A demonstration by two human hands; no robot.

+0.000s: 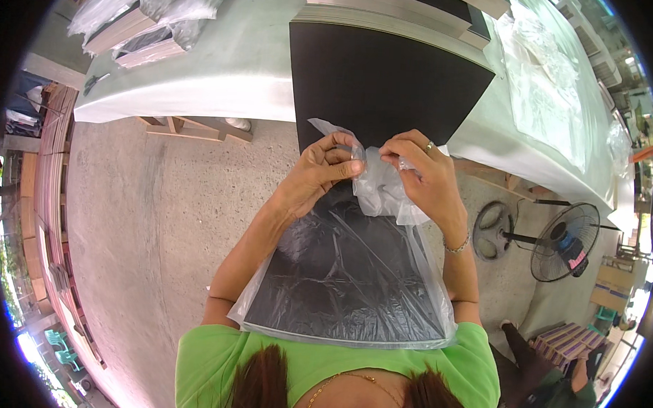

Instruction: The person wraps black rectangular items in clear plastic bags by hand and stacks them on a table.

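A clear plastic bag (432,269) with a black, flat, book-like slab (331,276) inside leans against my front. The slab shows a thin pale edge along its near side. My left hand (324,168) pinches the bunched mouth of the bag between thumb and fingers. Close by on the right, my right hand (428,179) grips the crumpled plastic too, fingers curled in. Just beyond both hands a larger black slab (388,84) with pale layered edges tops the stack at the table's front and juts past the table edge.
The table (259,86) has a pale cover. Bagged slabs (142,36) and scissors (95,83) lie on its left, loose clear plastic (543,89) on its right. A fan (566,241) stands on the right floor. Another person (550,384) is at lower right, near stacked boxes (570,342).
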